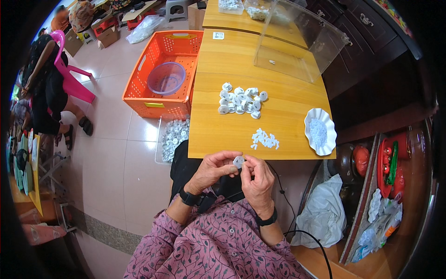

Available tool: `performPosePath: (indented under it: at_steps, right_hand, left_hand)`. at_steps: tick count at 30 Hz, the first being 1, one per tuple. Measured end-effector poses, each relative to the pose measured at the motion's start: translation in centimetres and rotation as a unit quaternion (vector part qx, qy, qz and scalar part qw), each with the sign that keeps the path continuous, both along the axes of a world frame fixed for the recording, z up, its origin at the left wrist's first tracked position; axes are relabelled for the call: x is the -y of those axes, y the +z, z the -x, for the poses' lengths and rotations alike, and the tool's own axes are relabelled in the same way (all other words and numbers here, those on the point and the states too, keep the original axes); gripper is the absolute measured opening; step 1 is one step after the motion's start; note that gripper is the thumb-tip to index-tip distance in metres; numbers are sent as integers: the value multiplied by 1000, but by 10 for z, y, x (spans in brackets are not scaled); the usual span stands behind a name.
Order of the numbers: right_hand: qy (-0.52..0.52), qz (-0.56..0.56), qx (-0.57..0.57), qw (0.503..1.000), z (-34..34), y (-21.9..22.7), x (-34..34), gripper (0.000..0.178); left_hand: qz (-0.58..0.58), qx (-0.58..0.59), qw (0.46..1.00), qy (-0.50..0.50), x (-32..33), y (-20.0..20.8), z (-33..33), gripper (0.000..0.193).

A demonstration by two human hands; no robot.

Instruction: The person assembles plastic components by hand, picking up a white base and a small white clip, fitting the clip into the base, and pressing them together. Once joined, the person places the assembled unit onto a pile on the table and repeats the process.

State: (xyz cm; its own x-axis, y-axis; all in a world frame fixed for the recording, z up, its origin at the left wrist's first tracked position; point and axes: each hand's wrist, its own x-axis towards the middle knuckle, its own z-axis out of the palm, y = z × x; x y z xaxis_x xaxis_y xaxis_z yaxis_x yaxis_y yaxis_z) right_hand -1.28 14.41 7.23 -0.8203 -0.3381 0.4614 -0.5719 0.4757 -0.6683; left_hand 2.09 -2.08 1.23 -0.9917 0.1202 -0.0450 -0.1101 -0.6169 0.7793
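Just in front of the table's near edge, my left hand (214, 172) pinches a round white plastic piece (238, 162) with small dark slots in its face. The fingertips of my right hand (258, 181) are pressed together at the right side of that piece; anything small between them is hidden. On the wooden table (209, 130) lies a pile of similar round white plastic pieces (240, 100). Nearer to me is a small heap of tiny white plastic parts (265, 139). To their right, a white scalloped dish (329, 126) holds many more tiny parts.
Left of the table stand an orange crate (158, 111) with a purple basket (166, 78) inside and a clear bin of white pieces (175, 137). A clear plastic box (297, 51) sits at the table's far right. A black cable (282, 190) hangs by my right arm. People sit farther left.
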Motion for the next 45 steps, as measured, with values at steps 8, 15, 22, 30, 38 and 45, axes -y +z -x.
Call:
performPosePath:
  at_steps: [8, 15, 22, 30, 38, 45]
  right_hand:
    - [-2, 0, -30, 1000, 0, -3, -1, 25]
    - [0, 13, -5, 1000, -2, -4, 1, 21]
    - [4, -11, -15, 1000, -3, -2, 2, 23]
    - [16, -45, -31, 998, -4, -1, 0, 20]
    - [17, 31, 90, 995, -7, -1, -3, 14]
    - [20, 8, 101, 995, -6, -6, -3, 8]
  left_hand:
    - [-12, 9, 1000, 0, 2, 1, -1, 43]
    - [-7, 9, 1000, -2, 1, 1, -1, 43]
    - [20, -4, 1000, 1, 0, -1, -2, 42]
    - [88, -8, 996, 4, 3, 4, -4, 39]
    - [28, 39, 999, 21, 3, 7, -5, 39]
    - [26, 39, 999, 15, 2, 9, -5, 39]
